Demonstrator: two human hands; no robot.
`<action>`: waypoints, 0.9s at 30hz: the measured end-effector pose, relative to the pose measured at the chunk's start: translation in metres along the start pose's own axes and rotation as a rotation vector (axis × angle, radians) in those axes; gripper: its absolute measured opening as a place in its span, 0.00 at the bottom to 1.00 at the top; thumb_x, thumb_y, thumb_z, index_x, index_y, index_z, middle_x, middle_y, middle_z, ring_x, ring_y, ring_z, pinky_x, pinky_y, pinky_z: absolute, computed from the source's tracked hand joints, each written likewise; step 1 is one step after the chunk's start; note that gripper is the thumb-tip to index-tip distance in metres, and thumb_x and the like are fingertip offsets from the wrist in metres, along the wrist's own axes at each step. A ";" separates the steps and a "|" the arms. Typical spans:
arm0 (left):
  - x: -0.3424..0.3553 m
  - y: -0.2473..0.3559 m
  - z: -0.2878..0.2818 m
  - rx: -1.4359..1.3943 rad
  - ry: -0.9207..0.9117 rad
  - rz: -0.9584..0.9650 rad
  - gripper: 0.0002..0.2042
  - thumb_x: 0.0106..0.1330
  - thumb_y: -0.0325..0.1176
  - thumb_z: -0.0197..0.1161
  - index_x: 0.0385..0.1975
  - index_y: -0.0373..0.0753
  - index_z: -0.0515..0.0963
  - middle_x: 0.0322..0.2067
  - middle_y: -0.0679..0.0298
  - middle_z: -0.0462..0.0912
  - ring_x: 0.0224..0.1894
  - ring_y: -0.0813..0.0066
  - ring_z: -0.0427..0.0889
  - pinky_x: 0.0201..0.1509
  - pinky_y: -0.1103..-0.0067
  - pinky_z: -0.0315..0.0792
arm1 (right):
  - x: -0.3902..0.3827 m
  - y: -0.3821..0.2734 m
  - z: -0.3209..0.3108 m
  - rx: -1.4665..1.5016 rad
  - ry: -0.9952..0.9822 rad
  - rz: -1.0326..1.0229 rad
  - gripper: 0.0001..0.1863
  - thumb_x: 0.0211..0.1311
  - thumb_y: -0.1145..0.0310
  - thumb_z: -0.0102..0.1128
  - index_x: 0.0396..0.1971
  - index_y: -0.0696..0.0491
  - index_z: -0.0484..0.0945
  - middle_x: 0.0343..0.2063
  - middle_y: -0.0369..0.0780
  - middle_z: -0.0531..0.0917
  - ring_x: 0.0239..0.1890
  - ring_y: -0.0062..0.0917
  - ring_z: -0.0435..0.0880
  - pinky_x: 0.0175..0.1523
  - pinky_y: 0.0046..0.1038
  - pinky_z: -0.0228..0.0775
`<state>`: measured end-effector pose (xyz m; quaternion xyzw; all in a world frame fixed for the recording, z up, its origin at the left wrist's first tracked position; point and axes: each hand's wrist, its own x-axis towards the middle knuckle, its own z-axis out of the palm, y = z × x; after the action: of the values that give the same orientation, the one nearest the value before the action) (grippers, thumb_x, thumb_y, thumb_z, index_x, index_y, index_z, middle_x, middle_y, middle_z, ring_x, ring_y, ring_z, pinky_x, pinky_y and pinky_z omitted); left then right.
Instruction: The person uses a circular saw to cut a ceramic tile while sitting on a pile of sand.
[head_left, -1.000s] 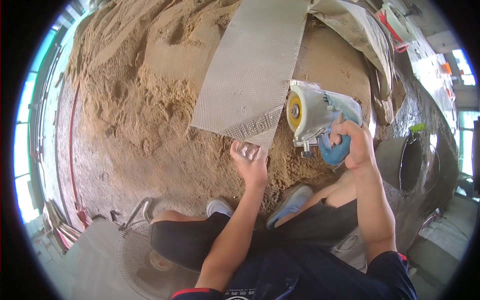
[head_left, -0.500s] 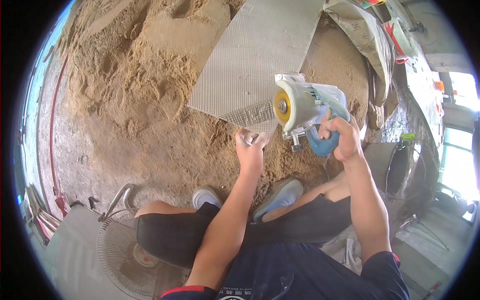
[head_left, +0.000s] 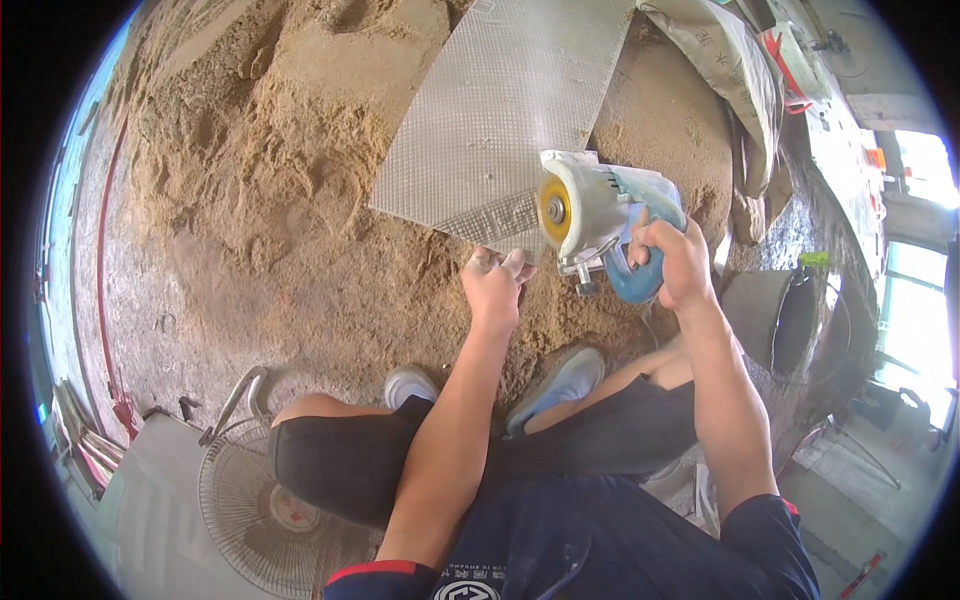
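Observation:
A large grey tile (head_left: 470,150) with a gridded underside lies face down on the sand, a darker patterned band crossing its near end. My left hand (head_left: 492,288) pinches the tile's near edge, the thumb on top and the other fingers partly hidden. In my right hand (head_left: 680,265) is a handheld tile cutter (head_left: 610,205), its blue handle wrapped by my fingers. The cutter's round yellow blade (head_left: 554,209) faces left at the tile's near right edge, just right of my left hand. Whether the blade is turning I cannot tell.
Loose sand (head_left: 270,170) spreads around the tile. A caged fan (head_left: 270,510) stands at the lower left by my knee. My shoes (head_left: 560,385) are close to the tile. A sack (head_left: 720,60) lies far right, and a grey cylinder (head_left: 765,315) sits at the right.
The cutter and my right hand have shifted slightly left, along with the whole view. My left thumb now rests more plainly on top of the tile's edge.

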<state>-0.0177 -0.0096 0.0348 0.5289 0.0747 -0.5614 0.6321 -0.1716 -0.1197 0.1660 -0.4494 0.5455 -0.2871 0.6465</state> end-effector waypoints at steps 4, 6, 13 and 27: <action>-0.001 0.001 -0.003 -0.001 0.008 0.006 0.07 0.64 0.16 0.54 0.41 0.28 0.70 0.39 0.53 0.78 0.41 0.63 0.82 0.47 0.69 0.79 | 0.000 -0.001 0.003 0.035 0.035 -0.009 0.02 0.49 0.77 0.52 0.24 0.59 0.73 0.20 0.38 0.74 0.20 0.22 0.72 0.29 0.26 0.66; -0.003 0.003 0.001 -0.022 0.024 0.012 0.08 0.64 0.16 0.54 0.42 0.28 0.69 0.40 0.54 0.78 0.40 0.63 0.82 0.45 0.69 0.79 | 0.001 -0.005 0.001 0.065 0.084 0.008 0.02 0.50 0.77 0.53 0.25 0.59 0.73 0.21 0.38 0.74 0.20 0.22 0.72 0.29 0.26 0.66; 0.000 0.002 -0.002 0.013 0.001 0.021 0.10 0.64 0.17 0.55 0.44 0.29 0.69 0.39 0.56 0.77 0.39 0.65 0.82 0.45 0.70 0.79 | -0.006 -0.008 0.003 0.149 0.040 0.015 0.03 0.50 0.77 0.53 0.26 0.59 0.73 0.22 0.38 0.74 0.20 0.22 0.72 0.29 0.27 0.66; -0.003 0.010 0.004 -0.006 0.066 -0.027 0.09 0.65 0.15 0.53 0.44 0.26 0.69 0.34 0.57 0.77 0.34 0.70 0.81 0.37 0.77 0.80 | -0.007 -0.004 -0.002 0.094 0.120 0.050 0.03 0.51 0.77 0.54 0.27 0.58 0.73 0.22 0.39 0.74 0.20 0.22 0.72 0.28 0.28 0.67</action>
<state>-0.0131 -0.0124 0.0449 0.5440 0.1044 -0.5520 0.6233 -0.1750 -0.1162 0.1730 -0.3867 0.5802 -0.3225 0.6402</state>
